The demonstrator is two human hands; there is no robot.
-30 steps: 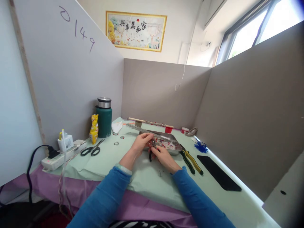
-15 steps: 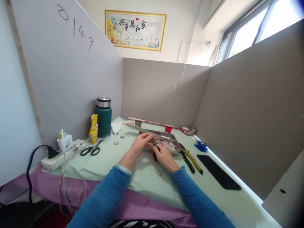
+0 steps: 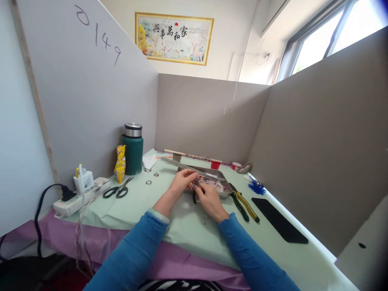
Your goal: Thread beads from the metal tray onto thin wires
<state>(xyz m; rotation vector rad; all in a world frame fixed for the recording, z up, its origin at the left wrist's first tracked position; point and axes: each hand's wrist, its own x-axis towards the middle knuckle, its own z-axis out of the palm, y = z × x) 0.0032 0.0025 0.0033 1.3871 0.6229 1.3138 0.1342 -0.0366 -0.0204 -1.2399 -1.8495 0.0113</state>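
Observation:
My right hand (image 3: 210,199) is closed around small pliers (image 3: 195,197) with dark handles, one handle standing out to the left below the fingers. Close by, my left hand (image 3: 181,184) pinches something at the plier jaws, too small to make out. Both hands are over the near edge of a metal tray (image 3: 224,195) that holds red and clear beads (image 3: 216,185). A bundle of thin wires (image 3: 182,165) lies across the tray's far left side.
Green-and-yellow cutters (image 3: 242,204) and a black slab (image 3: 279,220) lie to the right. Scissors (image 3: 119,190), small beaded rings (image 3: 148,182), a power strip (image 3: 81,198), a green flask (image 3: 133,151) and a yellow packet (image 3: 120,163) are leftward. Red cup (image 3: 215,164) behind the tray.
The free handle of the pliers has swung a little left, away from my right palm. My left fingers have shifted slightly at the jaws. Other things stay put.

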